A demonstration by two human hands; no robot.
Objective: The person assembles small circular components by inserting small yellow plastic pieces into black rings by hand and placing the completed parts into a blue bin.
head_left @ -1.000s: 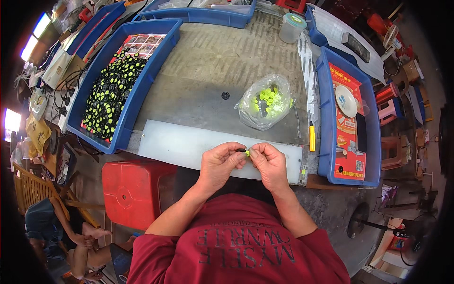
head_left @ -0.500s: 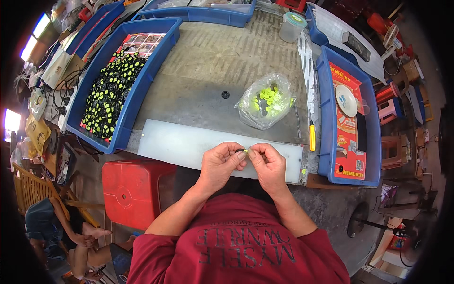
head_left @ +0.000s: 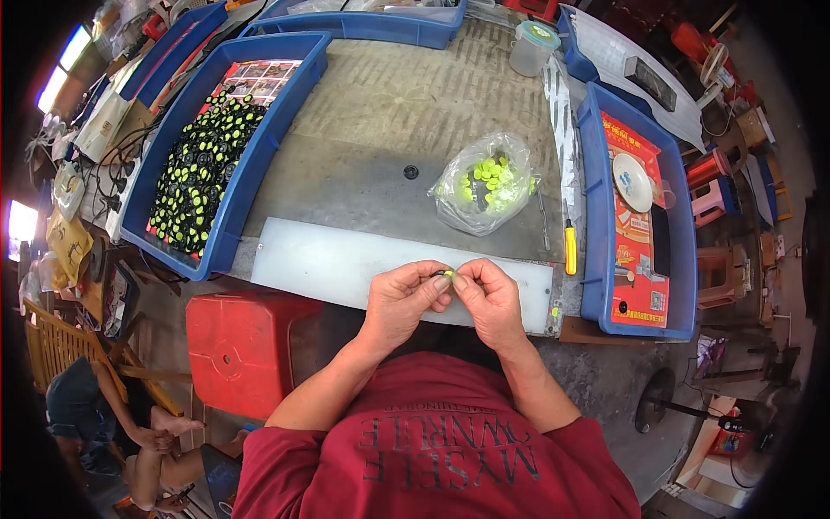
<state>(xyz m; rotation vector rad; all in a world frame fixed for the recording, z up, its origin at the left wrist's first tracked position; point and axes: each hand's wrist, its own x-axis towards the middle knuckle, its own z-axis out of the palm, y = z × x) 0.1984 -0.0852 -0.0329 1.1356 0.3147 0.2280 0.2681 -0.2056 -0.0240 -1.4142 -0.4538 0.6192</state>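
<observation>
Over the front edge of the white board, my two hands meet fingertip to fingertip. Between the thumb and fingers of my left hand is a small black round piece, partly covered by the fingers. A yellow-green disc shows against it, pinched by the thumb and finger of my right hand. How firmly the two parts sit together is hidden. Beyond the board lies a clear plastic bag with yellow-green discs inside. One loose black round piece rests on the table.
A blue tray of black pieces with yellow-green centres stands left. At right, another blue tray holds a white dish. A yellow-handled tool and a lidded tub are nearer. A red stool stands below; a person sits left.
Both hands stay in almost the same place. The piece between the fingertips has turned slightly, and a little more yellow-green shows.
</observation>
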